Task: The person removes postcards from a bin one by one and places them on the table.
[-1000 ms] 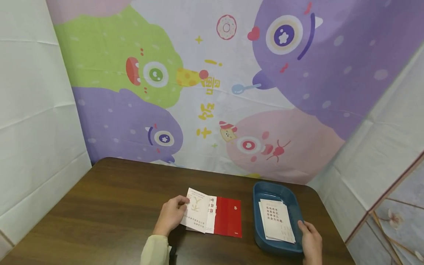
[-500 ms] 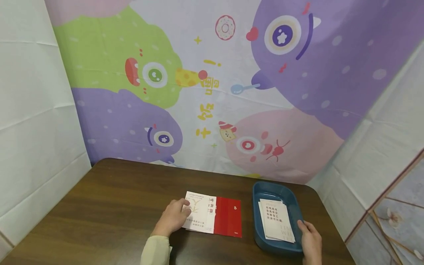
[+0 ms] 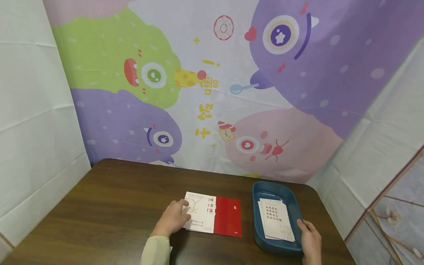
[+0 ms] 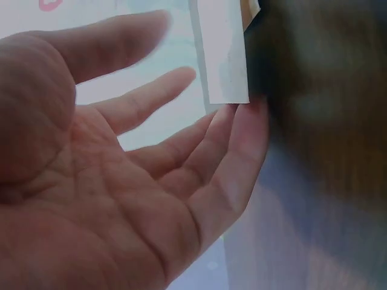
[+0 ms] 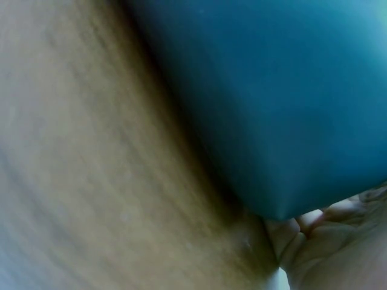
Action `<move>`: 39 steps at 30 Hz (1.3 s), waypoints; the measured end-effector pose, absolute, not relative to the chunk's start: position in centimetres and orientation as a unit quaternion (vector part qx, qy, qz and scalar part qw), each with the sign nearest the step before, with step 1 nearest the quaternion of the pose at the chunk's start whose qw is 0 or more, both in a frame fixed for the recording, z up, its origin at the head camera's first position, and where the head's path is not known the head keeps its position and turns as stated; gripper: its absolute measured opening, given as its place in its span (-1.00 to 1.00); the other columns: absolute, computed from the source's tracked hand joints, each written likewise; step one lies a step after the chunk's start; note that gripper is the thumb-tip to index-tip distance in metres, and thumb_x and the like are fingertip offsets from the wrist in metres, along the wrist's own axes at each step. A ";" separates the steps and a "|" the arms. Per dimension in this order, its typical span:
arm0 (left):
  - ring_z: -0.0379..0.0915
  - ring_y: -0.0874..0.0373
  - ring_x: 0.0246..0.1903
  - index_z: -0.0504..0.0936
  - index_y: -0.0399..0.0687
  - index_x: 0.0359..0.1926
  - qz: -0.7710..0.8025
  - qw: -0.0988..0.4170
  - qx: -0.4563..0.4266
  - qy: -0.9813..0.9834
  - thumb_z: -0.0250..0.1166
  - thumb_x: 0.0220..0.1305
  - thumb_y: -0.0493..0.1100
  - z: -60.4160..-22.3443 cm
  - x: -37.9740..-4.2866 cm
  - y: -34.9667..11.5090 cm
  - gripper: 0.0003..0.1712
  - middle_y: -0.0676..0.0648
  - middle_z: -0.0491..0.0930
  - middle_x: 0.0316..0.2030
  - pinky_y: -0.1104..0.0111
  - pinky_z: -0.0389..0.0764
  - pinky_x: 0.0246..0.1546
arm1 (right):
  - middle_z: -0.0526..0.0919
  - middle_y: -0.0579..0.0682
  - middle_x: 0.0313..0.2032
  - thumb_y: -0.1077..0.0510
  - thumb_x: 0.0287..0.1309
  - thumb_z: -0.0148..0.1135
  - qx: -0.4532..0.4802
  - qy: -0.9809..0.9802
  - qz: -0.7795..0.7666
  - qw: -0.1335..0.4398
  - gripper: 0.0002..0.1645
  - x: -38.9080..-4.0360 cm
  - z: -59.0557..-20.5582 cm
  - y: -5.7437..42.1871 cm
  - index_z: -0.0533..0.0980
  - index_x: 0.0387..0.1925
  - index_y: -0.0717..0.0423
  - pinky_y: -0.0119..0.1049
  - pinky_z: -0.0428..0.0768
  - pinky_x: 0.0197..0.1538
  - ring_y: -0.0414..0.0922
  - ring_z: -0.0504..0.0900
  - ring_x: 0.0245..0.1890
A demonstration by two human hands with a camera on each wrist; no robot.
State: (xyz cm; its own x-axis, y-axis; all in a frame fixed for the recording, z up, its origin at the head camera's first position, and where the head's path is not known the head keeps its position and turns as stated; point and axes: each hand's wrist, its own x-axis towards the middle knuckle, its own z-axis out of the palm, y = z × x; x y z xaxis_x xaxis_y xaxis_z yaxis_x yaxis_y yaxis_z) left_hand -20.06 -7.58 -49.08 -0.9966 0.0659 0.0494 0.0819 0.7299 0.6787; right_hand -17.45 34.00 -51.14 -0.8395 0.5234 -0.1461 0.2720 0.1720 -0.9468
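Observation:
White printed cards [image 3: 202,219] lie flat on the table, partly covering a red paper cover [image 3: 228,216] that shows on their right. At their left edge rests my left hand [image 3: 171,218], fingertips over the top card. In the left wrist view the thumb and fingers [image 4: 145,106] are spread and relaxed, with fingertips right at the edge of a white card [image 4: 224,57]. My right hand [image 3: 311,239] grips the near right rim of a blue tray [image 3: 273,189], thumb on top. Several printed cards [image 3: 276,222] sit stacked in the tray.
The dark wooden table [image 3: 99,213] extends to the left of the cards. Behind it hangs a cartoon-printed cloth [image 3: 205,158], with white fabric [image 3: 33,110] along the left side. The tray stands near the table's right edge.
My left hand has lowered a tilted card flat onto the other cards and its fingers have loosened. The right hand stays on the tray rim.

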 end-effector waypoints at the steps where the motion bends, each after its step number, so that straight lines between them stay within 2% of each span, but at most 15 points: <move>1: 0.51 -0.24 -0.11 0.60 -0.26 -0.02 -0.360 0.016 -0.040 -0.932 0.41 0.04 -0.27 -49.2 -20.1 -7.6 -0.58 -0.36 0.56 -0.08 -0.17 0.51 -0.04 | 0.11 0.51 0.37 -0.20 0.40 -0.07 -0.263 -0.757 0.588 0.107 -0.19 -17.5 -51.1 34.0 0.20 0.30 0.44 0.36 -0.08 0.36 0.43 -0.02 0.38; 6: 0.54 -0.24 -0.19 0.62 -0.25 -0.08 -0.326 0.046 -0.025 -0.944 0.46 -0.15 -0.38 -50.1 -20.3 -7.3 -0.52 -0.35 0.55 -0.11 -0.12 0.58 -0.18 | 0.11 0.50 0.37 -0.19 0.40 -0.06 -0.270 -0.752 0.592 0.109 -0.20 -17.5 -51.3 33.9 0.20 0.30 0.44 0.36 -0.09 0.36 0.42 -0.02 0.38; 12: 0.54 -0.26 -0.24 0.64 -0.23 -0.12 -0.306 0.063 -0.013 -0.950 0.36 -0.15 -0.48 -50.8 -20.4 -6.9 -0.55 -0.36 0.52 -0.12 -0.09 0.61 -0.36 | 0.12 0.50 0.37 -0.19 0.40 -0.06 -0.274 -0.753 0.588 0.113 -0.19 -17.5 -51.3 33.9 0.21 0.30 0.43 0.36 -0.08 0.36 0.43 -0.01 0.37; 28: 0.55 -0.21 -0.28 0.68 -0.30 -0.17 -0.299 0.074 -0.031 -0.951 0.32 -0.16 -0.52 -50.8 -20.3 -7.2 -0.59 -0.34 0.52 -0.15 -0.08 0.61 -0.36 | 0.11 0.50 0.37 -0.20 0.40 -0.07 -0.271 -0.757 0.584 0.113 -0.20 -17.5 -51.3 34.0 0.21 0.29 0.43 0.35 -0.07 0.36 0.41 0.01 0.37; 32: 0.55 -0.20 -0.27 0.68 -0.31 -0.23 -0.290 0.072 -0.034 -0.954 0.31 -0.16 -0.52 -50.8 -20.4 -7.3 -0.65 -0.33 0.53 -0.16 -0.07 0.62 -0.33 | 0.11 0.51 0.37 -0.18 0.40 -0.08 -0.270 -0.760 0.580 0.113 -0.21 -17.5 -51.3 34.0 0.21 0.29 0.43 0.35 -0.06 0.37 0.42 0.01 0.37; 39: 0.55 -0.21 -0.25 0.70 -0.31 -0.20 -0.284 0.066 -0.037 -0.956 0.30 -0.12 -0.52 -50.7 -20.4 -7.3 -0.64 -0.34 0.53 -0.15 -0.07 0.62 -0.27 | 0.10 0.50 0.38 -0.17 0.41 -0.08 -0.275 -0.761 0.578 0.108 -0.21 -17.6 -51.2 34.0 0.20 0.31 0.43 0.35 -0.06 0.37 0.42 0.00 0.38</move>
State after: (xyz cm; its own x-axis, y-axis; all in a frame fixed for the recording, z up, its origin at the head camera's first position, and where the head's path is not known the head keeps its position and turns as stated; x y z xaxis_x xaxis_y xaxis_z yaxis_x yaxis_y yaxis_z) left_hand -20.37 -7.28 -50.66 -0.9887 0.0326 0.1464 0.1072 0.8359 0.5383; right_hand -17.60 33.97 -51.16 -0.8254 0.5434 -0.1531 0.2935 0.1815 -0.9386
